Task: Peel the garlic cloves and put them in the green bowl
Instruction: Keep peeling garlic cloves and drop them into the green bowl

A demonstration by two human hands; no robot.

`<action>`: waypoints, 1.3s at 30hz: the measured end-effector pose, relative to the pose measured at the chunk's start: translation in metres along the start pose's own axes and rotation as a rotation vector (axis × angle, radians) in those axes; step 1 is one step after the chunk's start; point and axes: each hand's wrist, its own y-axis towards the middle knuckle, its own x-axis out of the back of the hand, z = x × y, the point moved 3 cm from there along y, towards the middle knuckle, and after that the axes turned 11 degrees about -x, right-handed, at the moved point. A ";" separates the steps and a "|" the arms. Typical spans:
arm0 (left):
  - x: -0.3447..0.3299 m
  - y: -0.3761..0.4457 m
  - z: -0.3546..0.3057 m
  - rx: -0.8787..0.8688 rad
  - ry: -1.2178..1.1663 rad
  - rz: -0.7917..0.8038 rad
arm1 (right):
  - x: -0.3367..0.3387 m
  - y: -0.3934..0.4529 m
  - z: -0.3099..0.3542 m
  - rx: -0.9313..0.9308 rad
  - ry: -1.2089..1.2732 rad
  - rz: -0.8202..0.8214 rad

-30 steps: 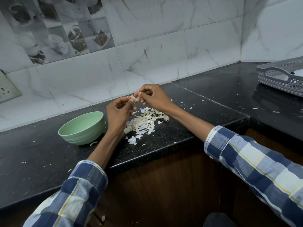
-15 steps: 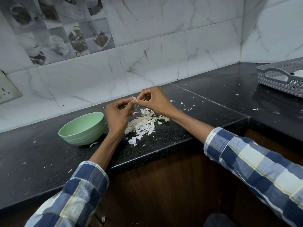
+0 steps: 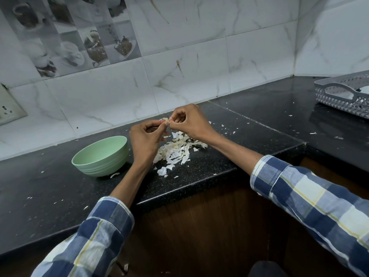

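Observation:
A small pale garlic clove (image 3: 165,121) is pinched between the fingertips of both hands, above the black counter. My left hand (image 3: 145,140) holds it from the left with thumb and fingers curled. My right hand (image 3: 189,121) pinches it from the right, fingers curled in. Below the hands lies a pile of white garlic peels (image 3: 177,149). The green bowl (image 3: 100,155) stands on the counter just left of my left hand; its inside is hidden from this angle.
The black granite counter (image 3: 259,124) runs along a marble-tiled wall and turns a corner at the right. A grey perforated basket (image 3: 347,92) stands at the far right. Peel flakes are scattered about. A wall socket (image 3: 8,108) is at the left.
Both hands stay together over the peel pile, fingers working at the clove; they shifted only slightly. The bowl has not moved.

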 end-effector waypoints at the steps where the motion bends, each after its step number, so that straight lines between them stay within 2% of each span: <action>1: 0.000 0.001 0.001 0.006 -0.002 -0.001 | 0.000 0.000 0.000 -0.001 0.002 0.000; 13: 0.001 0.000 -0.001 0.005 0.033 0.012 | 0.001 -0.001 0.002 0.007 -0.012 0.022; 27: -0.004 -0.005 -0.013 0.013 -0.039 0.051 | 0.004 -0.001 0.000 -0.055 0.062 0.038; 39: -0.004 -0.005 -0.010 0.061 -0.070 -0.005 | 0.000 0.001 -0.003 -0.066 0.001 -0.023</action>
